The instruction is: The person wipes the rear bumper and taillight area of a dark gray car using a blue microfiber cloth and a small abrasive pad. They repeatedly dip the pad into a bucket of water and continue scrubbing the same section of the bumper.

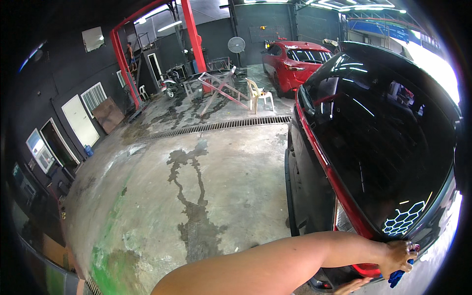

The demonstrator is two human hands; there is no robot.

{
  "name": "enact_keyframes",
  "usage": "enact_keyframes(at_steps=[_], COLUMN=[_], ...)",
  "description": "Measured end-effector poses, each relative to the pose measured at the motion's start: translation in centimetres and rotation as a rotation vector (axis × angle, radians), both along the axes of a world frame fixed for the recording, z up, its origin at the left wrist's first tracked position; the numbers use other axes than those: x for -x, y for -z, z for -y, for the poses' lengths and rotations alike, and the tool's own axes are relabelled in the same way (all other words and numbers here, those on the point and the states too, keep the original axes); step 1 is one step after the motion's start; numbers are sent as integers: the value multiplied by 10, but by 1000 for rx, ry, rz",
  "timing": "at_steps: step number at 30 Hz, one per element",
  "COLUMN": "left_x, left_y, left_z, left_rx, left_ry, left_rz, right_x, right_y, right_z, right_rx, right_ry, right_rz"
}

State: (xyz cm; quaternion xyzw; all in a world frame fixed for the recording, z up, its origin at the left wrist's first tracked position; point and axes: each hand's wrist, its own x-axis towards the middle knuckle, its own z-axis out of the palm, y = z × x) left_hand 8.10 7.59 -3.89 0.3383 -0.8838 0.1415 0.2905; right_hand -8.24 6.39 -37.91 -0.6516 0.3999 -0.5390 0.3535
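Note:
My left arm reaches across the lower part of the view to the rear corner of a dark car (314, 196). At that corner my left hand (399, 256) is closed, with bunched blue cloth (395, 279) showing beneath it. A small reddish bit shows at its fingers, too small to name. Below the left forearm, only part of my right hand (353, 286) shows at the lower edge, fingers stretched out beside the car's red tail light (366, 269). The dark rear window (378, 132) reflects ceiling lights. What lies under the left palm is hidden.
Behind stand a red car (300, 61), a cream plastic chair (255, 93) and a metal frame (221, 88). A drain grate (216, 128) crosses the wet-stained concrete floor (246, 182). Far off, a person (130, 51) stands near a red lift post (120, 69).

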Motion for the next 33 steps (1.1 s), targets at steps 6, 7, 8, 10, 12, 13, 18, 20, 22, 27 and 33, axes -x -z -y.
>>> enact_keyframes(at_steps=[6,7,8,10,12,13,18,20,22,27,33], left_x=[4,2,3,1,-3,-3,8,-7,-3,5,-2], left_y=[1,3,1,-4,0,8,-7,0,0,-11,-2], left_z=[3,5,2,0,-4,-3,5,-3,3,5,-7], left_rx=[17,36,12,-39,34,36,-45,50,36,-61,-61], left_ry=[-20,-27,-29,-32,-38,-49,1,-42,-33,-21,-30], left_rz=[26,21,25,34,31,24,28,34,39,40,43], right_x=[11,7,11,4,5,4,22,11,20,34,43], right_y=[-8,-6,-5,-9,-9,-5,-15,-15,-17,-29,-21], right_z=[44,40,34,43,49,49,65,55,53,66,48], right_rx=[5,2,-8,-1,-13,-21,9,-22,-20,-22,-32], right_ry=[-28,-22,-13,-22,-34,-43,14,-12,23,60,79], right_rz=[-2,-19,-25,-24,-25,-32,-61,-77,-97,-125,-182])
